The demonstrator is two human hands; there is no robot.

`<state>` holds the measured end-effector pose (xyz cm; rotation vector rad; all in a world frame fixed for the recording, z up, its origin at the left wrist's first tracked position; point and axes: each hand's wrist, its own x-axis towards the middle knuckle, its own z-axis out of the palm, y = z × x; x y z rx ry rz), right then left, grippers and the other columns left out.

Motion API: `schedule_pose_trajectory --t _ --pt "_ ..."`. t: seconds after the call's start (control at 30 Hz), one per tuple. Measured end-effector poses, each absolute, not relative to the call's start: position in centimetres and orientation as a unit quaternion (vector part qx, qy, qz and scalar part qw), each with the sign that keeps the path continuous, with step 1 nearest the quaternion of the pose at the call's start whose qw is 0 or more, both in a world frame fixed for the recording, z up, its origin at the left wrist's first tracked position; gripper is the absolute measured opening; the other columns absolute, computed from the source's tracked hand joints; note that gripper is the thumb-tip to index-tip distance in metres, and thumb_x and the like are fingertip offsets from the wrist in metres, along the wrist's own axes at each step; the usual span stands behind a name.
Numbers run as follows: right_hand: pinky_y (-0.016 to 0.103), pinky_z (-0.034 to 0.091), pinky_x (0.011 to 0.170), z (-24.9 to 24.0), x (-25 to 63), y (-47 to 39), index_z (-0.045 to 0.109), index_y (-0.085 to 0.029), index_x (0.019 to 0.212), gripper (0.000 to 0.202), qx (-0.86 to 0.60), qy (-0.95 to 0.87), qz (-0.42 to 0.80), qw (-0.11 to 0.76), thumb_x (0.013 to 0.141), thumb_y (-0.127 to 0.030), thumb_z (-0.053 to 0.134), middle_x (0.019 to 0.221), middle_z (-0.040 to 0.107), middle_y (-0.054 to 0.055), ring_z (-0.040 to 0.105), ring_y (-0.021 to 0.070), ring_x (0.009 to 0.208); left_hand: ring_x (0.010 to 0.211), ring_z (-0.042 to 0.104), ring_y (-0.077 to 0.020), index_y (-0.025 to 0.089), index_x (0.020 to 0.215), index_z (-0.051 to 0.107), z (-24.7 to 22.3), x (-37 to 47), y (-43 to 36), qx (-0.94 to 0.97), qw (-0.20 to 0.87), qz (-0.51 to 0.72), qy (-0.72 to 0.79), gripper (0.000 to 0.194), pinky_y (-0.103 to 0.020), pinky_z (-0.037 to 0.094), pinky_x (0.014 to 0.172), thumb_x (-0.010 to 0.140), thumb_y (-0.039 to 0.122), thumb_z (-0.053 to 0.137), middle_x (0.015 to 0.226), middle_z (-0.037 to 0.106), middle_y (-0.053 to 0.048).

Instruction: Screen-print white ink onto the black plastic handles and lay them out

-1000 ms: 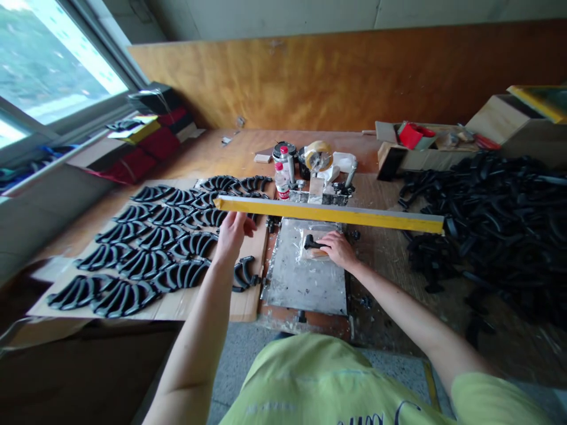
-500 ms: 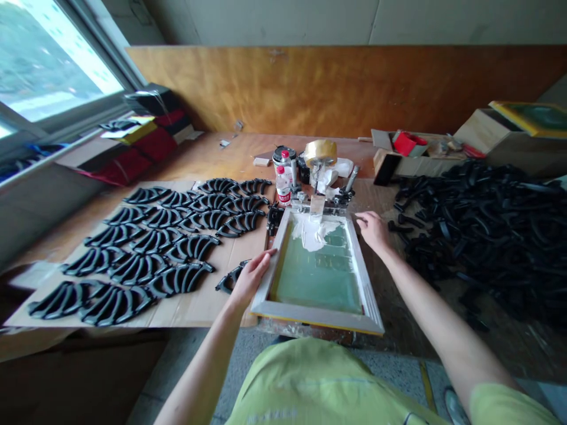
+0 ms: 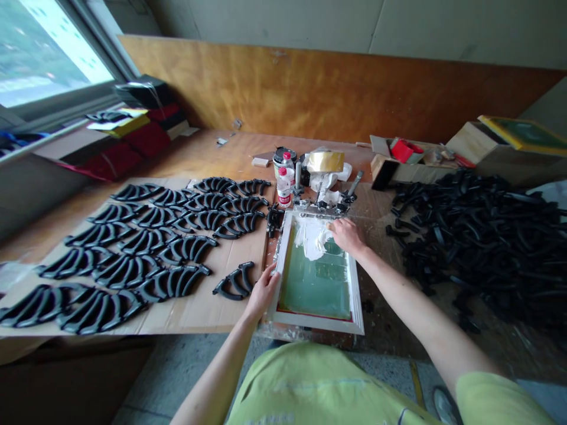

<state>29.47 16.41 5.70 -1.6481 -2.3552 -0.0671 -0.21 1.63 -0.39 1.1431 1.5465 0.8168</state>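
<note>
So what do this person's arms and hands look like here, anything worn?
Both arms are bare from the short sleeves down. The left hand and right hand wear no gloves, and no watch or rings show. The shirt is light yellow-green, short-sleeved, with faint print low on the front and a dark curved mark on the right side.

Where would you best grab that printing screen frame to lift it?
Probably the near edge of the frame, from the person's side. Its far edge sits in clamps, so it seems to swing up from there. The left hand rests on the left rail; wet white ink covers the far mesh.
</note>
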Motion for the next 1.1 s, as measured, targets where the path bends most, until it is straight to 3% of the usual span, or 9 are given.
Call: schedule_pose_trajectory --t 0.2,0.4,0.57,0.77,0.87,1.0,1.1 --pt "0.035 0.043 0.080 4.0 27.1 17.3 0.064 -0.015 0.087 0.016 -0.577 -0.803 -0.042 0.143 0.083 -0.006 0.051 0.089 0.065 0.014 0.053 0.0257 0.089 0.097 0.066 -0.0236 0.018 0.140 0.052 0.0 -0.2 1.7 0.474 0.511 0.324 0.640 0.068 -0.032 0.049 0.090 0.086 0.060 0.050 0.106 0.072 -0.007" --pt "0.034 0.043 0.085 4.4 25.9 17.3 0.066 -0.014 0.092 0.024 -0.543 -0.829 0.005 0.133 0.082 -0.003 0.048 0.096 0.066 0.012 0.053 0.0251 0.097 0.106 0.064 -0.0233 0.017 0.140 0.051 0.0 0.0 1.7 0.468 0.523 0.342 0.624 0.067 -0.031 0.048 0.093 0.087 0.058 0.052 0.118 0.069 -0.008" --pt "0.034 0.044 0.084 4.7 26.0 15.4 0.069 -0.013 0.093 0.028 -0.467 -0.871 0.053 0.141 0.078 -0.001 0.048 0.095 0.067 0.011 0.054 0.0244 0.097 0.102 0.066 -0.0240 0.017 0.140 0.052 0.0 0.0 1.6 0.454 0.536 0.341 0.625 0.069 -0.032 0.051 0.088 0.085 0.059 0.053 0.109 0.072 -0.007" --pt "0.031 0.044 0.080 6.3 28.2 12.3 0.070 -0.016 0.090 0.025 -0.329 -0.928 0.110 0.137 0.079 -0.003 0.051 0.088 0.067 0.008 0.057 0.0214 0.090 0.103 0.066 -0.0232 0.017 0.137 0.054 0.5 0.2 1.5 0.443 0.538 0.350 0.626 0.068 -0.030 0.051 0.088 0.084 0.058 0.055 0.116 0.070 -0.007" --pt "0.029 0.043 0.075 7.4 28.6 13.3 0.069 -0.018 0.082 0.019 -0.326 -0.926 0.136 0.129 0.079 -0.005 0.056 0.081 0.066 0.004 0.057 0.0195 0.082 0.106 0.065 -0.0241 0.017 0.135 0.056 0.8 0.2 1.4 0.451 0.527 0.353 0.627 0.065 -0.032 0.049 0.091 0.084 0.058 0.055 0.119 0.070 -0.008" --pt "0.032 0.044 0.078 7.2 27.5 14.2 0.068 -0.017 0.083 0.019 -0.398 -0.896 0.100 0.168 0.079 -0.005 0.055 0.087 0.065 0.008 0.056 0.0225 0.091 0.098 0.067 -0.0242 0.016 0.135 0.056 1.2 0.2 1.4 0.449 0.533 0.352 0.625 0.069 -0.030 0.051 0.082 0.082 0.060 0.056 0.112 0.072 -0.008" --pt "0.034 0.046 0.083 6.4 27.4 12.7 0.068 -0.013 0.088 0.022 -0.372 -0.910 0.084 0.164 0.080 -0.002 0.051 0.093 0.063 0.011 0.054 0.0245 0.098 0.087 0.068 -0.0225 0.016 0.135 0.056 1.5 0.2 1.5 0.445 0.538 0.347 0.626 0.070 -0.028 0.052 0.073 0.081 0.061 0.057 0.103 0.073 -0.008"
